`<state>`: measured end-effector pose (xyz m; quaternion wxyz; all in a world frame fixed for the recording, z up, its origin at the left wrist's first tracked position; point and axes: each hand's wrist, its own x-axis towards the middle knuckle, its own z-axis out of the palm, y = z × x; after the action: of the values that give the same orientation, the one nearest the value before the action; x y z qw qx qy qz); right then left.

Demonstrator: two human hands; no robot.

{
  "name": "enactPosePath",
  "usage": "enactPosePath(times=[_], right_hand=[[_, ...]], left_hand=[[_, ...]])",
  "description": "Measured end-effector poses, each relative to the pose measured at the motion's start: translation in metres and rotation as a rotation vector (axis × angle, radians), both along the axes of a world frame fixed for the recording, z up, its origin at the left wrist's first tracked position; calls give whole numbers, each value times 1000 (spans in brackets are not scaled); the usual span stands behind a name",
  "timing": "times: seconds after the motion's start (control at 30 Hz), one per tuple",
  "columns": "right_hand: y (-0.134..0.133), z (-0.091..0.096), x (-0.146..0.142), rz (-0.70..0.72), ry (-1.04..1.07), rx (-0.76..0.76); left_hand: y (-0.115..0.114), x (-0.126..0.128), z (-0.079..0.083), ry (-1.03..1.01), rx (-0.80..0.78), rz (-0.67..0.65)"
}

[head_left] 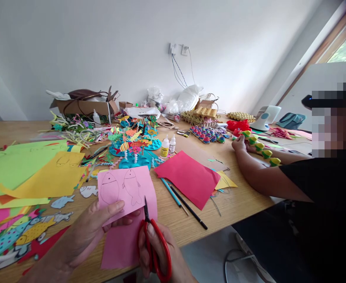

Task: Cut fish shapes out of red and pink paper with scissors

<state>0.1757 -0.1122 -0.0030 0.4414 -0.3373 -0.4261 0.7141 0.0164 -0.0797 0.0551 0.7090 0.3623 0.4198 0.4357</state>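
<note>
My left hand (86, 232) pinches a pink paper sheet (126, 188) with two fish drawn on it in pencil, thumb on top near its lower edge. My right hand (158, 255) grips red-handled scissors (155, 245); their dark blades point up and meet the sheet's lower edge. The lower part of the pink sheet (121, 245) hangs toward the table's near edge.
Green and yellow paper sheets (28, 169) and cut-out paper fish (28, 232) lie at left. A red sheet (189, 177), two pencils (181, 200) and glue bottles (167, 146) sit at centre. A person in black at right holds a string of green-yellow pieces (258, 147). Boxes (84, 106) and bags line the wall.
</note>
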Motion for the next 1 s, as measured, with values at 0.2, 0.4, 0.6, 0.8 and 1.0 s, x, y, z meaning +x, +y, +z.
enactPosePath(times=[0.2,0.4,0.6,0.8,1.0], right_hand=[[-3,-1,-1,-16,-16,31],[-3,4,-2,-23,4,30],[-1,5,-2,-21,42,12],[-2,2,0,-53,22,55],[-1,-1,0,-28,47,-8]], left_hand=[[0,2,0,10,2,26],[-2,4,-2,26,-10,-5],[-3,3,-2,21,2,-41],[-2,2,-9,22,29,-66],[-3,2,-9,11,31,-70]])
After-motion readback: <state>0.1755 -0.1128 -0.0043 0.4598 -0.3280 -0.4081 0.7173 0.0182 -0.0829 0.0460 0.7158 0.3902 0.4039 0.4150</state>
